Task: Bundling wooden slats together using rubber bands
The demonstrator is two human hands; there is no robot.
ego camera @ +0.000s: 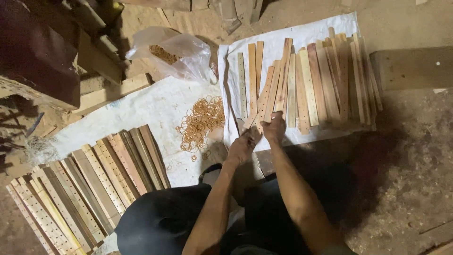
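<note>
Person sits on the floor, dark trousers, both arms stretched forward; left hand (243,145) and right hand (274,127) sit close together, almost touching, at the near ends of a few perforated wooden slats (271,92) that fan up and away from them. Right hand's fingers are curled shut on the bottom end of those slats; left hand is closed around the slat ends just beside it, grip partly hidden by the knuckles. The held slats lie over the near edge of a white woven sheet (302,38), among a wider row of loose slats (330,80) spread side by side on the same sheet, right of the hands. Left of the hands, a loose heap of tan rubber bands (200,122) lies on a second white sheet (151,106), near but not touching the left hand. Behind that, a clear plastic bag (177,49) holds more bands. Lower left, a long overlapping stack of drilled slats (89,186) lies well apart from both hands. A thick timber block (413,66) lies at the right edge; dusty ground all around
</note>
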